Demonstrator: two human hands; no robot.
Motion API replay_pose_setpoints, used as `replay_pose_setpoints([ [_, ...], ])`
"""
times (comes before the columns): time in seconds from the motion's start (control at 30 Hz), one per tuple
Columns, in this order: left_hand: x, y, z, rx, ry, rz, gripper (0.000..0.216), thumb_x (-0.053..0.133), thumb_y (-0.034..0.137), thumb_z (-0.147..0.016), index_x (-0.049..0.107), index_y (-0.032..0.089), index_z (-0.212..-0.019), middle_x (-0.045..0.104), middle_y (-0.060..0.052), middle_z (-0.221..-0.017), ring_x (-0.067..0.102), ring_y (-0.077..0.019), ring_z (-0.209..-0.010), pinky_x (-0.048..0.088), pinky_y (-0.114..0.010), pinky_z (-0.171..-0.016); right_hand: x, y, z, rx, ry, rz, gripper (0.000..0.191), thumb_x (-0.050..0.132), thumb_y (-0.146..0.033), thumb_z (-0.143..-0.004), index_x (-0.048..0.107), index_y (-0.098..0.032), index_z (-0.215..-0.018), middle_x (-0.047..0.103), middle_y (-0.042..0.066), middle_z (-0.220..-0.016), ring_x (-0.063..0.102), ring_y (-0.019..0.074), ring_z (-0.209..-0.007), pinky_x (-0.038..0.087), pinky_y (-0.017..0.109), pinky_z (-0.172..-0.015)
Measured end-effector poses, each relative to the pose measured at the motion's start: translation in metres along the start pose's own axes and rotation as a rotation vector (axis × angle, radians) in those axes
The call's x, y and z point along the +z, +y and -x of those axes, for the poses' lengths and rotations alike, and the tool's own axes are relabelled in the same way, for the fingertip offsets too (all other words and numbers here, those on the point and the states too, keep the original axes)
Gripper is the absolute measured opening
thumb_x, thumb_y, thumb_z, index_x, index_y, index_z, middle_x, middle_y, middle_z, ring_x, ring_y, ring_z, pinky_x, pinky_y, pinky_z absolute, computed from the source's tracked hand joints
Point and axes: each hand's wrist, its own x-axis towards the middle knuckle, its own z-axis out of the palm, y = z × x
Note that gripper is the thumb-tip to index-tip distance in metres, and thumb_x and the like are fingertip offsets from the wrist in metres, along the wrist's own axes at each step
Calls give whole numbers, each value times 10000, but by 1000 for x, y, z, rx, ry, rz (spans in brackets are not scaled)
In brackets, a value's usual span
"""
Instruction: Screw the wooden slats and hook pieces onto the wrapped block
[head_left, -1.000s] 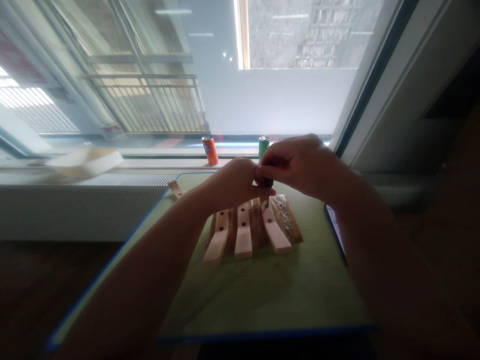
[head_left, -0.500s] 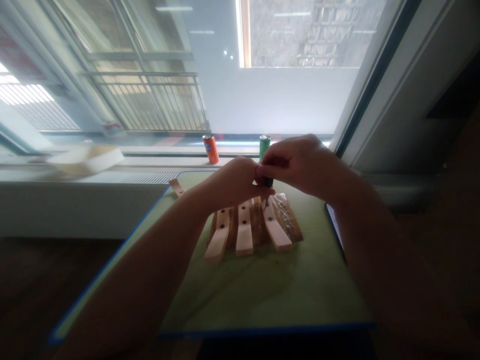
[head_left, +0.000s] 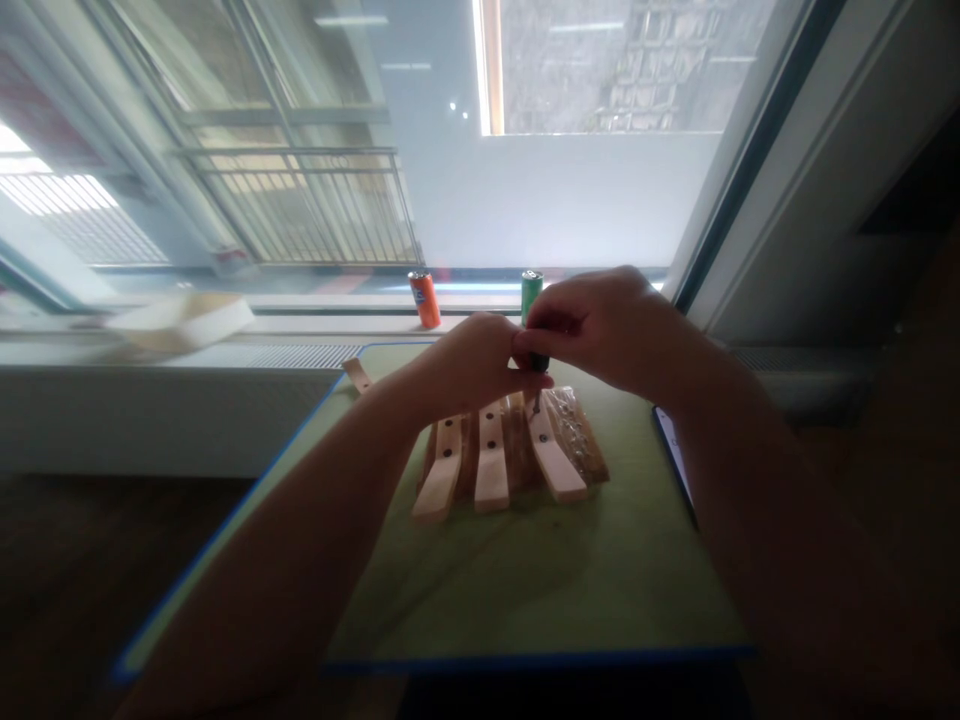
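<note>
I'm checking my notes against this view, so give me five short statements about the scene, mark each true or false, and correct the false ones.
1. An orange cylindrical metal can stands to the left of a green cylindrical metal can. True.
2. The two hands are far apart. False: the left hand and the right hand are close together at a thin-shafted tool with a dark handle.
3. Three pale, bent wooden strips lie over a brown wooden board. True.
4. The tool's shaft points at the leftmost of these three strips. False: it points down at the rightmost one.
5. A black-edged rectangular phone lies on the right side of the green, blue-edged table. True.
</note>
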Motion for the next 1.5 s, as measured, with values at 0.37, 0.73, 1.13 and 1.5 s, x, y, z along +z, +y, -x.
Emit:
replay_pose_setpoints([
  [0.37, 1, -1, -1, 28, -5, 7, 267, 575, 434, -778, 706, 204, -810, 618, 24, -621, 523, -84, -549, 357, -228, -555, 1, -1, 1, 17, -27, 0, 268, 526, -372, -834, 696, -170, -880, 621, 19, -715, 521, 115, -655, 368, 290, -656],
  [0.73, 4, -10, -3, 16, -30, 161, 279, 596, 441, -758, 696, 186, -812, 619, 22, -610, 516, -75, -517, 370, -221, -551, -10, 1, 4, -19, -140, -43, 271, 517, -263, -828, 680, -212, -1038, 664, 8, -803, 554, 114, -682, 383, 277, -669],
  [1.13, 1, -8, -2, -18, 42, 396, 230, 626, 376, -738, 672, 154, -776, 600, 13, -610, 523, -76, -557, 394, -215, -534, -3, 5, 6, 112, -46, 123, 328, 599, -471, -758, 666, -154, -805, 594, 34, -668, 515, 141, -650, 347, 287, -616],
  [1.5, 3, -8, -3, 5, -12, 491, 240, 642, 354, -729, 669, 166, -876, 618, 1, -656, 520, -72, -546, 395, -208, -505, -12, 2, 8, 84, -83, 96, 286, 564, -423, -800, 699, -176, -849, 606, 30, -679, 525, 135, -620, 376, 305, -620],
])
